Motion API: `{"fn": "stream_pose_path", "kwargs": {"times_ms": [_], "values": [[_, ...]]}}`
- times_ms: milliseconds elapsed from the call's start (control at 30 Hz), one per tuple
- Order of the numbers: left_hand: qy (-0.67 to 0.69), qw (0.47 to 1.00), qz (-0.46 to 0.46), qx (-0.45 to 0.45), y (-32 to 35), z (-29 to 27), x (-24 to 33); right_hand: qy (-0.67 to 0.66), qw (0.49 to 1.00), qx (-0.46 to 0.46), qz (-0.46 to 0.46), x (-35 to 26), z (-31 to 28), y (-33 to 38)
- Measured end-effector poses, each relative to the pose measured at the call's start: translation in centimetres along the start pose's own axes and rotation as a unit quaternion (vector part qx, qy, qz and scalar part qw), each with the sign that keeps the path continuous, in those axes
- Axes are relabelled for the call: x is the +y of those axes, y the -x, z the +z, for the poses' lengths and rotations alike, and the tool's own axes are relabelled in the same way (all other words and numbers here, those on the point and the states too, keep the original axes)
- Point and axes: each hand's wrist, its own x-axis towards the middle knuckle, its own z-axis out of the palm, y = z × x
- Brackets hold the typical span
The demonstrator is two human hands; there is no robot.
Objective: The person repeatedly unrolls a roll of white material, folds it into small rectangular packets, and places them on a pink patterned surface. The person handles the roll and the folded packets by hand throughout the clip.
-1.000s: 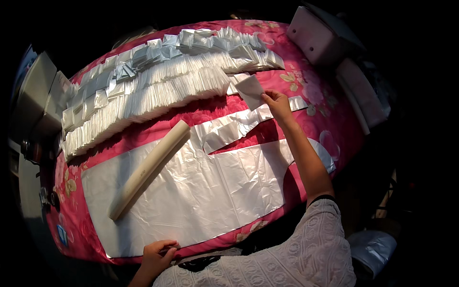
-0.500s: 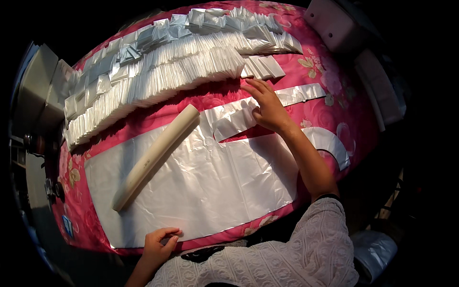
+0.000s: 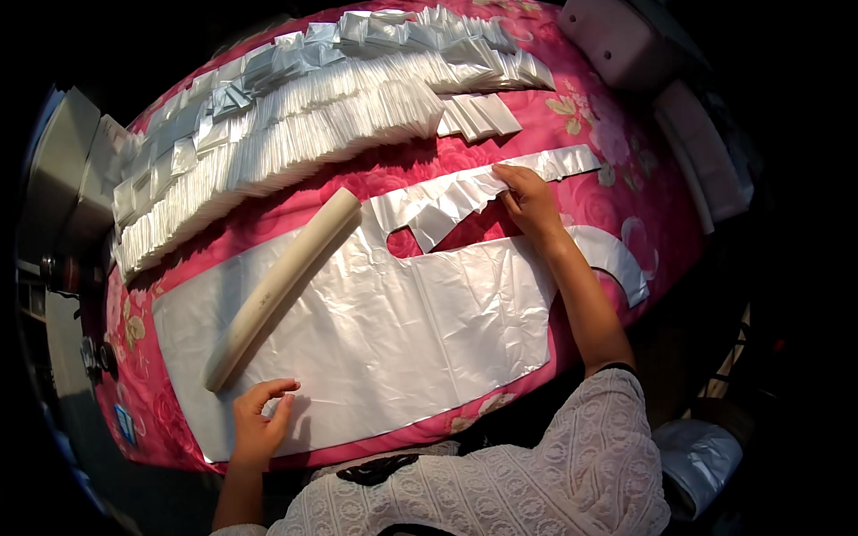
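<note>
The bag (image 3: 384, 313), a flat silvery plastic carrier, lies spread on the pink flowered counter (image 3: 626, 152), its bottom toward the person's left and its two handle strips toward the right. The right hand (image 3: 529, 198) lies fingers-down on the upper handle (image 3: 474, 192), pinching or pressing the thin film there; I cannot tell which. The left hand (image 3: 257, 422) rests on the bag's near bottom corner, fingers loosely curled, gripping nothing. A pale stick (image 3: 281, 286) lies slanted across the bag's left part.

The film looks thin and slippery. If the right hand pulls the handle while the left presses only lightly, the whole bag may slide or bunch, and the creases already showing in the handle may set crooked. A sharp tug could stretch or tear the narrow strip at the cut-out. The stick looks free to roll and could drag the film askew. The rows of folded bags (image 3: 295, 125) at the far edge lie close to the right hand; a wide sweep could knock them out of line.

Against a second ago, the right hand no longer holds a small folded bag up near the rows; it is down on the handle. The left hand has crept onto the bag's corner.
</note>
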Motion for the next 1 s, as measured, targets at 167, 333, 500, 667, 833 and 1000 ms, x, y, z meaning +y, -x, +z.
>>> {"fn": "stream_pose_path", "kwargs": {"times_ms": [167,333,500,667,833,1000], "values": [[-0.025,1.0,0.005,0.003,-0.9,-0.1,0.8,0.053,0.982,0.084,0.162,4.3,-0.6,-0.2],[-0.075,0.996,0.048,0.025,-2.3,-0.5,0.6,-0.075,0.955,0.149,0.246,8.3,-0.7,0.0],[-0.187,0.97,0.131,0.088,-4.5,-0.5,0.2,-0.193,0.933,0.055,0.299,7.9,-2.2,-1.0],[-0.276,0.942,0.154,0.116,-6.0,-0.3,-1.8,-0.107,0.935,0.038,0.335,6.0,-1.8,-2.4],[-0.288,0.942,0.124,0.119,-6.6,0.5,-2.8,0.095,0.928,-0.012,0.36,3.3,-1.9,-3.9],[-0.336,0.927,0.112,0.124,-6.7,1.0,-3.3,0.046,0.939,0.023,0.339,3.2,-1.3,-3.4]]}}
